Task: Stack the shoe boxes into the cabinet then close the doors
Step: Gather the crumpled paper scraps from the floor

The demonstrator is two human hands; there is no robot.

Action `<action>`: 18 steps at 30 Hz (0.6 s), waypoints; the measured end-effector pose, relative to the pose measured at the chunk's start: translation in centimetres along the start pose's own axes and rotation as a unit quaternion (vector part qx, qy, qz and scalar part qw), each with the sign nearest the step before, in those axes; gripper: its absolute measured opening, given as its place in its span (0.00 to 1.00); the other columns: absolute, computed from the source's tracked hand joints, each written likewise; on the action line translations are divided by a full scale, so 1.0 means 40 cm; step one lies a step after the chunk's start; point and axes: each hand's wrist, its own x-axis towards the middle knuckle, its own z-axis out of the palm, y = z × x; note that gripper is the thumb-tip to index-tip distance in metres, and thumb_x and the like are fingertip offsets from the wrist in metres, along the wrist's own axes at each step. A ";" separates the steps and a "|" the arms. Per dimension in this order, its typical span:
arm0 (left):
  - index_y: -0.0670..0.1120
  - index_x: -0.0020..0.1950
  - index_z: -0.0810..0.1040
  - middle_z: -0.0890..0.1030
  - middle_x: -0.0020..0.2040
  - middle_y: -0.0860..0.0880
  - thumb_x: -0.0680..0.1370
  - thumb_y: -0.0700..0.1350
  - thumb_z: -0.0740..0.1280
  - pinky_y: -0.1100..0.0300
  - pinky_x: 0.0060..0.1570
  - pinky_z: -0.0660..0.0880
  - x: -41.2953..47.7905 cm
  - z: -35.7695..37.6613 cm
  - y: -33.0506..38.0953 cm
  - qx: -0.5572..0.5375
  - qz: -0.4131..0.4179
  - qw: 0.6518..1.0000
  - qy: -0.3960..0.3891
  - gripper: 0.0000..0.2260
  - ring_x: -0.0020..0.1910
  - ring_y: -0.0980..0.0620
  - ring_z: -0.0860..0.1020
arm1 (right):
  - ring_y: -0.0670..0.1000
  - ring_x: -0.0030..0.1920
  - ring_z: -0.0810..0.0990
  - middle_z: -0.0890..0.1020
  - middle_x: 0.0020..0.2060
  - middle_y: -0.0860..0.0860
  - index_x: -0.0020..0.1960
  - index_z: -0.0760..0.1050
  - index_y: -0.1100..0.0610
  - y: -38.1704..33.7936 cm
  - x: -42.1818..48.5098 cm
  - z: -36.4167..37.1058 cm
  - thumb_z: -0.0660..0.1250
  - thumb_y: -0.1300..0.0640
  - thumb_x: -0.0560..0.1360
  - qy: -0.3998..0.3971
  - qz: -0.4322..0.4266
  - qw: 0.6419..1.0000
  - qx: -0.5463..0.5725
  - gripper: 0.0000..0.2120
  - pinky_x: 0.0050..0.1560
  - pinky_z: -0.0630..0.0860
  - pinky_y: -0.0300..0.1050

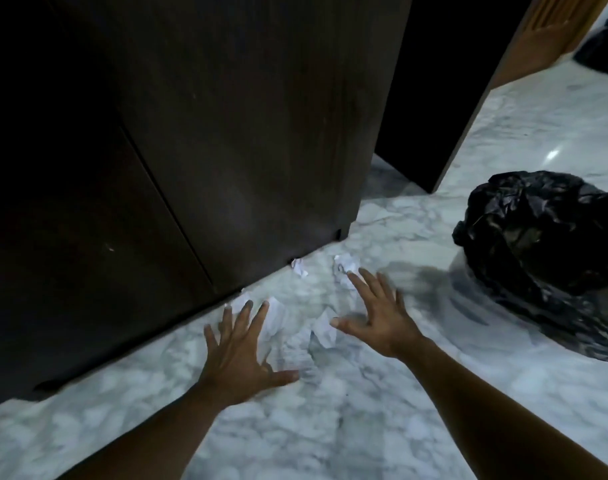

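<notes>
Our left hand (240, 348) and right hand (378, 317) hang over the floor (330, 427), fingers spread, holding nothing. No shoe boxes in sight; the cabinet (243, 133) rises just ahead and left, left hand nearer.

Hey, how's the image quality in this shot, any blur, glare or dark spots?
Head view: dim, the cabinet nearly black at upper left; the right hand smears with motion blur, the left hand is sharper; a glare spot shines on the marble floor; wide-angle lens tilts the cabinet's edges.
</notes>
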 end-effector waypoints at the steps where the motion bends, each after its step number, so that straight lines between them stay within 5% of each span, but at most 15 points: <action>1: 0.63 0.78 0.34 0.38 0.81 0.55 0.51 0.87 0.56 0.34 0.73 0.39 -0.005 0.011 -0.003 0.002 -0.003 1.000 -0.018 0.63 0.80 0.44 0.36 | 0.50 0.80 0.35 0.40 0.80 0.39 0.79 0.40 0.35 0.009 0.014 0.009 0.56 0.18 0.64 -0.015 0.001 1.000 -0.003 0.51 0.78 0.40 0.63; 5: 0.63 0.77 0.32 0.34 0.79 0.59 0.51 0.88 0.53 0.33 0.73 0.36 -0.017 0.046 -0.020 0.011 0.022 0.998 -0.054 0.63 0.78 0.46 0.31 | 0.52 0.80 0.34 0.39 0.80 0.41 0.79 0.39 0.37 0.031 0.073 0.022 0.46 0.13 0.58 -0.060 0.017 0.998 -0.024 0.56 0.77 0.37 0.62; 8: 0.60 0.80 0.39 0.40 0.81 0.58 0.56 0.87 0.49 0.37 0.74 0.34 -0.028 0.052 -0.050 0.004 0.037 0.999 -0.039 0.59 0.78 0.50 0.31 | 0.50 0.80 0.37 0.46 0.81 0.43 0.81 0.44 0.40 0.003 0.081 0.041 0.42 0.13 0.59 -0.078 0.004 0.996 -0.033 0.56 0.77 0.34 0.61; 12: 0.60 0.79 0.38 0.46 0.81 0.57 0.61 0.86 0.52 0.42 0.76 0.34 -0.079 0.055 -0.101 0.014 0.068 0.997 -0.037 0.55 0.80 0.52 0.37 | 0.48 0.80 0.36 0.49 0.81 0.45 0.81 0.43 0.40 -0.058 -0.001 0.114 0.49 0.15 0.61 -0.073 -0.047 0.996 0.023 0.55 0.77 0.31 0.59; 18: 0.57 0.81 0.47 0.58 0.80 0.52 0.66 0.83 0.51 0.41 0.76 0.37 -0.132 0.105 -0.127 0.004 0.074 0.997 0.023 0.51 0.80 0.50 0.48 | 0.52 0.80 0.36 0.51 0.81 0.47 0.81 0.41 0.43 -0.153 -0.083 0.242 0.55 0.18 0.65 -0.014 -0.022 0.997 -0.071 0.53 0.75 0.29 0.59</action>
